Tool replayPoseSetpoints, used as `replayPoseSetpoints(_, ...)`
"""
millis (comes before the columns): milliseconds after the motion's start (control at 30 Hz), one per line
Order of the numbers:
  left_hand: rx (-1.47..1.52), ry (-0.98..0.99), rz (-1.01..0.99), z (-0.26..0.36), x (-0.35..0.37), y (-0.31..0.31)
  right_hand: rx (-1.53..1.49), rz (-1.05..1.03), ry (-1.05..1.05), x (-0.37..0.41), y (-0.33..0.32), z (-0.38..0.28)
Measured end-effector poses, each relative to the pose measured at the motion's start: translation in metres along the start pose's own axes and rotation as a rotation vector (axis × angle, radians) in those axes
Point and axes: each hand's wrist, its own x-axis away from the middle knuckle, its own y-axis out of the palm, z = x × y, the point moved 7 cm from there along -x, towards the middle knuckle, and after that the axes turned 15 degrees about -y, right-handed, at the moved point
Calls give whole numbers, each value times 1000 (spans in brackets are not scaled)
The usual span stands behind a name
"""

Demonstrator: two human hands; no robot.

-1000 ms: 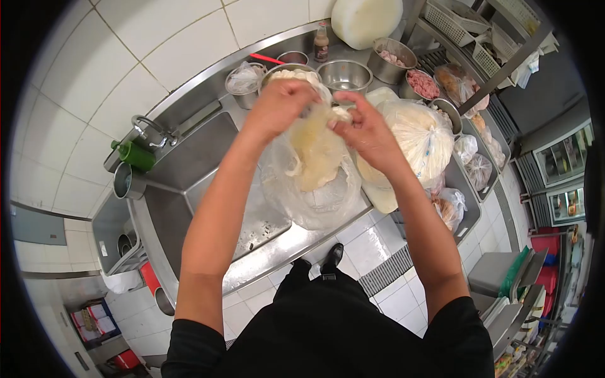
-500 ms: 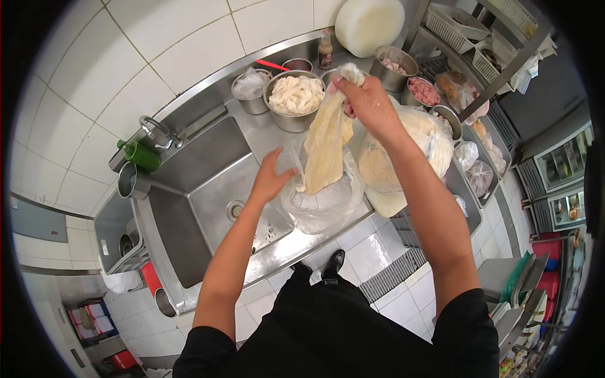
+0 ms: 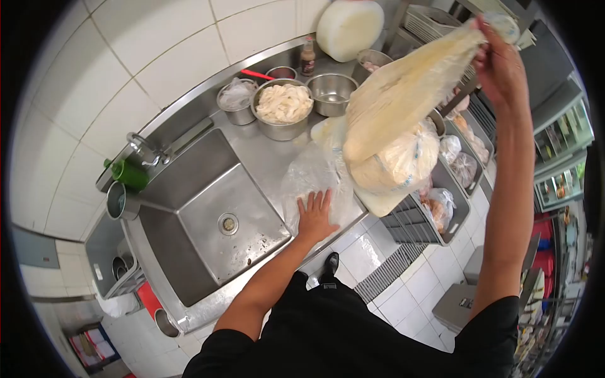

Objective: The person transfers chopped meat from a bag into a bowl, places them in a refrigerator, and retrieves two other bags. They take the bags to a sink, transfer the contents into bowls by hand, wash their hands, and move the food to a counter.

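Observation:
My right hand (image 3: 503, 69) is raised at the upper right, its fingers closed round the gathered end of a yellowish, translucent plastic bag (image 3: 409, 88). The bag stretches down leftward over a large bag of pale, doughy-looking food (image 3: 400, 160), which rests on a white board (image 3: 381, 203). Low on the counter, my left hand (image 3: 317, 217) lies with fingers spread on a crumpled clear bag (image 3: 312, 176). Behind it stand a steel pot of pale strips (image 3: 283, 107) and a steel pot with no visible food (image 3: 332, 94).
A steel sink (image 3: 220, 214) with a tap (image 3: 148, 148) lies left. Further back are a small pot with plastic (image 3: 237, 97), a sauce bottle (image 3: 307, 58) and a round white block (image 3: 350, 28). Grey crates (image 3: 454, 217) with bagged food stand right, below counter height.
My right hand has swung up and right, pulling the yellowish bag out long. My left hand has come down flat onto the clear bag. The view has shifted slightly.

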Motion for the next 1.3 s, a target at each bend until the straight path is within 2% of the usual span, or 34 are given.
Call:
replayPoseSetpoints(67,54,-37,141,-2,-16,3,4,28,-61,7,-35,-29)
replayPoseSetpoints(100,58,-17,129,1,-24,-2,19,75,-81,7,-63,-41)
replayPoseSetpoints(167,62,-262,69,-15,-45,-19,78,204,-138,21,-110,-72)
replayPoseSetpoints(233,129,-368,-97,-19,-65,-36,114,264,-150,40,-161,-99)
replayPoseSetpoints(300,-4,-314,-71,-41,-98,-16,184,290,-126,70,-213,-121)
replayPoseSetpoints(367,100,-232,165,-74,-137,13,319,386,-113,108,-269,-140)
replayPoseSetpoints(400,134,-251,254,-87,-152,20,418,452,-88,135,-294,-147)
replayPoseSetpoints(433,-44,-201,176,-129,-204,73,588,504,-95,164,-290,-158)
replayPoseSetpoints(467,104,-189,200,-98,-170,6,572,522,-80,190,-315,-159)
replayPoseSetpoints(500,202,-223,391,-99,-165,-23,600,539,-53,215,-344,-158)
replayPoseSetpoints(533,332,-233,380,-74,-142,-70,680,514,-60,242,-371,-159)
replayPoseSetpoints(600,602,-278,392,-68,-142,-104,802,563,4,302,-424,-157)
replayPoseSetpoints(667,603,-28,485,-25,-133,-152,1039,579,95,364,-472,-159)
replayPoseSetpoints(733,728,28,488,12,-125,-176,1160,565,200,432,-529,-156)
replayPoseSetpoints(800,676,207,557,64,-115,-194,1185,651,272,506,-591,-152)
replayPoseSetpoints(867,644,139,439,127,-93,-194,1198,786,328,569,-629,-161)
replayPoseSetpoints(900,636,209,400,140,-108,-183,1198,865,340,606,-650,-165)
replayPoseSetpoints(933,699,292,352,192,-87,-176,1173,948,326,636,-664,-173)
replayPoseSetpoints(967,706,260,308,220,-88,-159,1151,1029,310,663,-672,-184)
replayPoseSetpoints(1000,729,262,236,274,-66,-143,1172,1083,313,689,-680,-196)
replayPoseSetpoints(1033,752,259,170,322,-43,-127,1084,1200,276,715,-688,-206)
replayPoseSetpoints(1067,751,293,140,350,-49,-103,990,1309,232,737,-695,-215)
replayPoseSetpoints(1133,524,519,89,411,-71,-26,978,1417,180,766,-701,-235)
replayPoseSetpoints(1167,500,484,-82,447,-83,21,953,1487,131,780,-700,-245)
replayPoseSetpoints(1200,519,501,-61,489,-68,60,968,1534,124,791,-697,-256)
replayPoseSetpoints(1267,499,724,-430,622,26,109,1046,1635,178,812,-692,-278)
replayPoseSetpoints(1300,518,838,-426,672,58,136,1065,1668,174,822,-690,-286)
